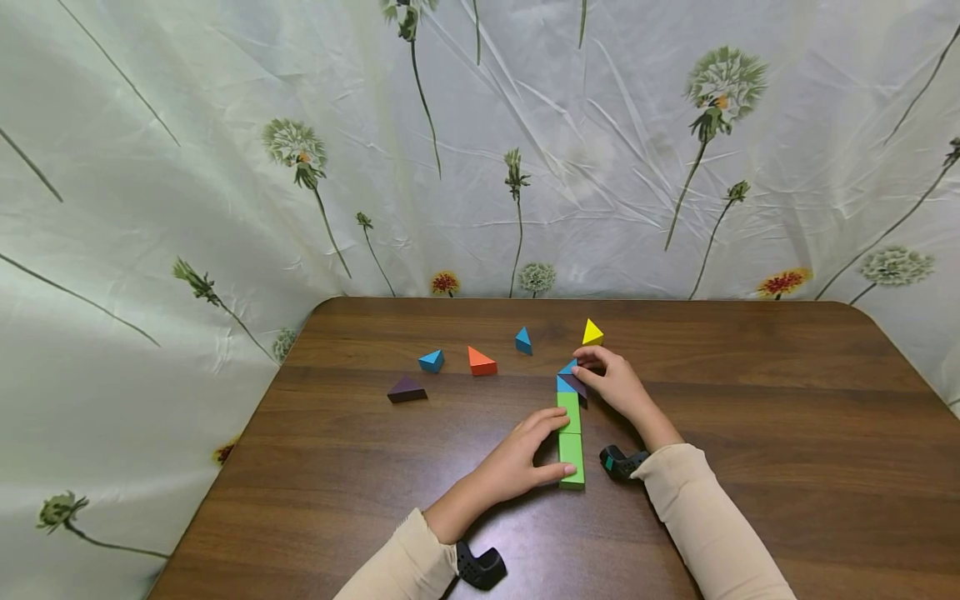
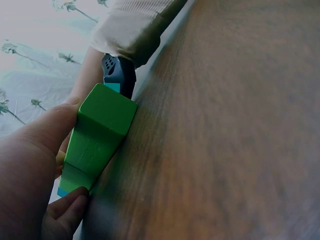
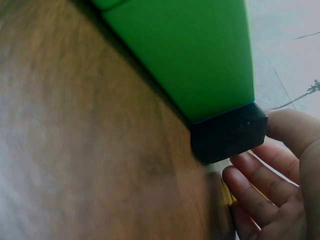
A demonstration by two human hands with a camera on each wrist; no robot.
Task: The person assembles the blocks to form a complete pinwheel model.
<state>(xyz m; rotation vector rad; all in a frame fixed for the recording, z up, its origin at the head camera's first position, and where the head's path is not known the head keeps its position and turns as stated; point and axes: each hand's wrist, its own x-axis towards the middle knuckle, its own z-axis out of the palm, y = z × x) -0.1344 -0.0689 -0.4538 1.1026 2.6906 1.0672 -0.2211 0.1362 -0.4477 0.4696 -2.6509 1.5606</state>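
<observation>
Two green rectangular blocks lie end to end on the table. My left hand rests along them, thumb on the near block and fingertips on the far one. Beyond them a blue triangular block and a dark purple triangular block meet the far green end. My right hand pinches another blue triangular block between thumb and index finger, at the far side of the purple one. In the right wrist view the purple block hides this blue piece.
Behind my right hand stands a yellow triangular block. Farther left lie a blue triangle, an orange-red triangle, a second blue triangle and a purple triangle. A flowered curtain hangs behind the wooden table.
</observation>
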